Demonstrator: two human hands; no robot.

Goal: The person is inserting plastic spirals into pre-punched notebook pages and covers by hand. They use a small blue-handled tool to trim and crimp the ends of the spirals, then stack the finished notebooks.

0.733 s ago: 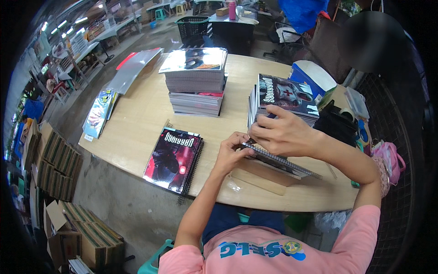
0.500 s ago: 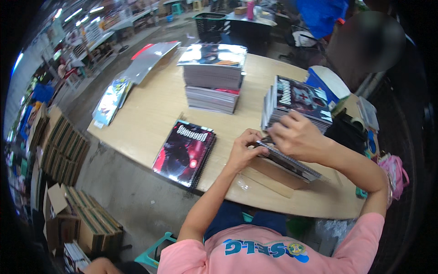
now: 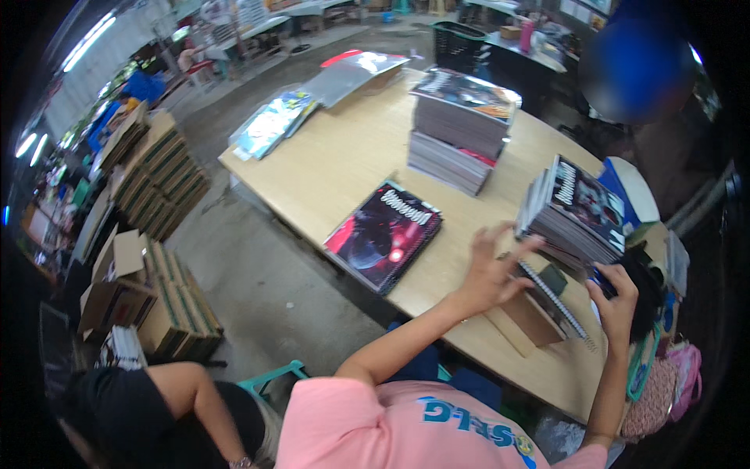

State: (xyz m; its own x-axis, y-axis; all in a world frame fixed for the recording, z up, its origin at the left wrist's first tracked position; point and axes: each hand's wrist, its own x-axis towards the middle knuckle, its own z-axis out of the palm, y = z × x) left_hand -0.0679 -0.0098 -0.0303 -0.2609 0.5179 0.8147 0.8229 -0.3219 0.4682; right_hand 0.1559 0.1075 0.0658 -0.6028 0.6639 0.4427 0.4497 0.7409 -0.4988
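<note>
A spiral-bound notebook [image 3: 556, 302] stands tilted on a wooden stand [image 3: 525, 317], its wire coil along the upper edge and a loose end sticking out at the lower right. My left hand [image 3: 494, 273] is open beside the upper end of the coil, fingers spread and a little blurred. To the right of the notebook, my right hand [image 3: 619, 295] is closed round a small dark-blue tool [image 3: 602, 281], whose kind I cannot make out. Some spiral notebooks with a black and red cover [image 3: 383, 234] lie in a low pile left of my left hand.
Behind my hands is a stack of dark-covered books [image 3: 582, 203]; a taller stack [image 3: 461, 129] stands farther back. Shiny sheets [image 3: 273, 125] lie at the table's far left. Cardboard boxes [image 3: 160, 180] fill the floor at left, and a person in black [image 3: 156, 399] sits near me.
My left hand has let go of the notebook's coil end and spread its fingers. My right hand has moved away to the right and now holds the blue tool. The view has turned.
</note>
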